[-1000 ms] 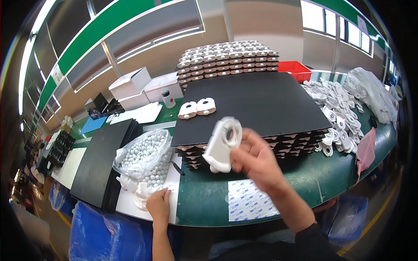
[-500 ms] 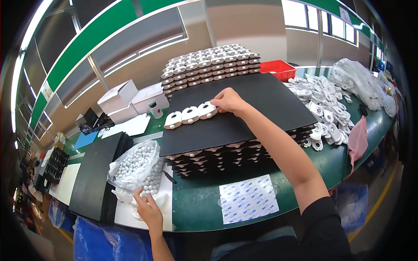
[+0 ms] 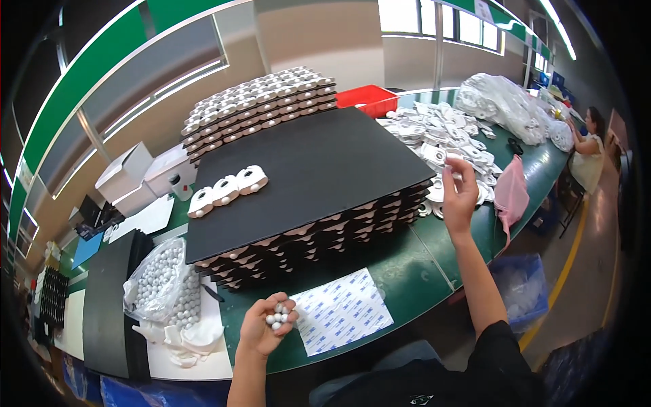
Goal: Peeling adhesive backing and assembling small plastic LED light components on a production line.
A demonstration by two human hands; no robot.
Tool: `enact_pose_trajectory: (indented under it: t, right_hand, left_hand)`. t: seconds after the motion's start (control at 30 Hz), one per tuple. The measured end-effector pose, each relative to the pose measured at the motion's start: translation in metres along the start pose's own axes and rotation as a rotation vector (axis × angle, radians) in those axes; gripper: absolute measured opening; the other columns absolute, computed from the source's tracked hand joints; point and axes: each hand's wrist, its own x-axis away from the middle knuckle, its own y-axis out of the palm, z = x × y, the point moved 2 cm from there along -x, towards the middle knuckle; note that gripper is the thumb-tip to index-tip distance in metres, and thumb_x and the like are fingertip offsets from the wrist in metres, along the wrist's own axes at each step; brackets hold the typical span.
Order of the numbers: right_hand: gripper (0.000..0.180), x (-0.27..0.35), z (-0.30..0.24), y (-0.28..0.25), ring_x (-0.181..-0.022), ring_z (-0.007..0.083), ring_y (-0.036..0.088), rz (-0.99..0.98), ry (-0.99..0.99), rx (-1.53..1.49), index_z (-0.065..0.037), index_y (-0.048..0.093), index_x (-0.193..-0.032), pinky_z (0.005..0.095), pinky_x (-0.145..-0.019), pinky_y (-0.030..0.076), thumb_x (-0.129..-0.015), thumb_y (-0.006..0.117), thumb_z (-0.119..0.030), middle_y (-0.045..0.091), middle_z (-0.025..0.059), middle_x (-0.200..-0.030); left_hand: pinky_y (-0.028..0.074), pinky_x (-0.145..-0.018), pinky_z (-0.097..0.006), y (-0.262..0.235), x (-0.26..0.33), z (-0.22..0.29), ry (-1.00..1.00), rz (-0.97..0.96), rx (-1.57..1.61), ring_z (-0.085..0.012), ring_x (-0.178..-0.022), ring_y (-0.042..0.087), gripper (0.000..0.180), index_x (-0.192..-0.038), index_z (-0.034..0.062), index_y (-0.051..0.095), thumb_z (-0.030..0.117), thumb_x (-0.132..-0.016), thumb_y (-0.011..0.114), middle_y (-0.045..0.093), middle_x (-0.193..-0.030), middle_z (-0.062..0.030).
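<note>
Left grip (image 3: 258, 330) moved rightward, white balls (image 3: 277, 317) inside.

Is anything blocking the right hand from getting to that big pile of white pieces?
Nothing visible does. The right hand is at the near side of the pile of white pieces. The pink cloth lies off to its right.

bright indoor light, blown-out windows (image 3: 469, 27) upper right, glowing tube light (image 3: 559, 28), fisheye-bent edges, black corners

The green table (image 3: 400, 264) carries white parts (image 3: 464, 129), a patterned sheet (image 3: 342, 312) and, apparently, a red bin (image 3: 380, 108).
</note>
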Motion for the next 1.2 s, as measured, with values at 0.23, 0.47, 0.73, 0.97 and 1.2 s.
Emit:
enact_pose_trajectory:
  t: [0.23, 0.47, 0.73, 0.97, 1.2]
  right_hand:
    - [0.025, 0.055, 0.072, -0.073, -0.094, 0.0331, 0.049, -0.663, -0.218, 0.674, -0.002, 0.057, -0.101, 0.0385, -0.08, 0.041, -0.076, 0.059, -0.006, 0.057, 0.0144, -0.096]
    - [0.019, 0.075, 0.019, -0.075, -0.091, 0.0294, 0.05, -0.931, -0.037, 0.456, -0.004, 0.061, -0.092, 0.0356, -0.081, 0.04, -0.073, 0.06, -0.002, 0.06, 0.0094, -0.089]
    - [0.046, 0.056, 0.002, -0.058, -0.1, 0.0287, 0.045, -1.379, -0.087, 0.448, -0.005, 0.055, -0.11, 0.0337, -0.087, 0.041, -0.066, 0.055, 0.01, 0.053, 0.0078, -0.109]
    - [0.022, 0.051, -0.031, -0.041, -0.087, 0.0253, 0.052, -1.398, -0.231, 0.595, -0.006, 0.063, -0.089, 0.0354, -0.072, 0.045, -0.067, 0.062, -0.005, 0.054, 0.0068, -0.081]
    - [0.012, 0.132, -0.056, 0.01, -0.074, 0.0171, 0.059, -1.065, 0.425, -0.171, 0.001, 0.056, -0.091, 0.0274, -0.068, 0.046, -0.081, 0.054, -0.003, 0.061, 0.0094, -0.08]
  left_hand:
    - [0.027, -0.035, -0.015, 0.039, -0.044, -0.013, -0.055, -0.049, -0.282, -0.0118, -0.061, 0.047, 0.015, -0.091, 0.0034, 0.047, 0.018, -0.089, 0.051, 0.046, -0.068, -0.0051]
    - [0.024, -0.038, -0.014, 0.042, -0.058, -0.02, 0.008, -0.13, -0.369, -0.0063, -0.056, 0.041, 0.023, -0.09, 0.0055, 0.052, 0.029, -0.088, 0.054, 0.042, -0.064, 0.0014]
    - [0.025, -0.038, -0.014, 0.039, -0.052, -0.017, 0.121, -0.192, -0.22, -0.0074, -0.059, 0.044, 0.022, -0.105, 0.0029, 0.052, 0.014, -0.086, 0.057, 0.052, -0.085, -0.0054]
    - [0.023, -0.038, -0.014, 0.038, -0.054, -0.019, 0.19, -0.126, -0.323, -0.0046, -0.058, 0.042, 0.02, -0.101, 0.0045, 0.054, 0.015, -0.084, 0.06, 0.053, -0.09, -0.0056]
    - [0.023, -0.038, -0.014, 0.026, -0.059, -0.017, 0.177, -0.137, -0.274, -0.0042, -0.058, 0.042, 0.02, -0.098, 0.0051, 0.055, 0.019, -0.085, 0.059, 0.053, -0.088, -0.0043]
